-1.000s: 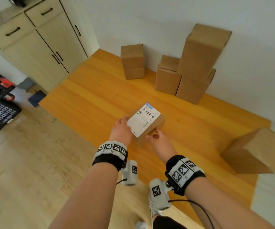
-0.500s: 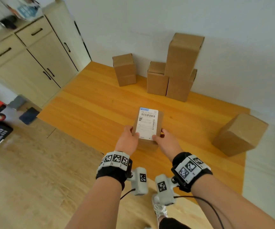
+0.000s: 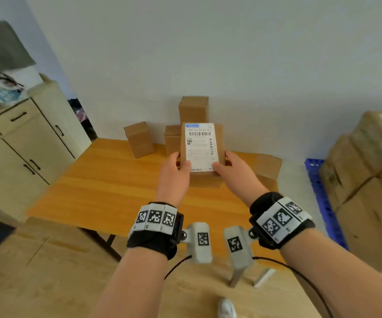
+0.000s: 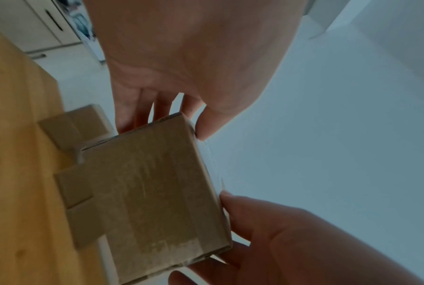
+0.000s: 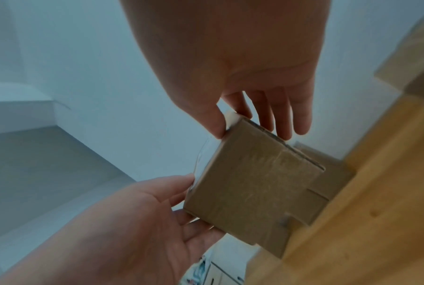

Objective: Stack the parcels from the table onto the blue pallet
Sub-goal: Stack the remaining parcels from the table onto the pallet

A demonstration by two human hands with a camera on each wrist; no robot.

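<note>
Above the table's (image 3: 107, 191) near edge, labelled parcel (image 3: 200, 154) now lifted clear of the wood, gripped between left hand (image 3: 177, 171) and right hand (image 3: 233, 169). A second ago, resting on the tabletop. Next, probably carried right to the blue pallet (image 3: 320, 193).

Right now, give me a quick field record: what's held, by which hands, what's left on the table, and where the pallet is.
held: labelled parcel, lifted above the table, white label facing up
left hand: grip on the parcel's left side
right hand: grip on the parcel's right side
left on table: single box near the wall; box cluster partly hidden behind the held parcel; one box at the right edge
pallet: blue, on the person's right, already carrying stacked boxes
step status: parcel not yet on pallet
</note>
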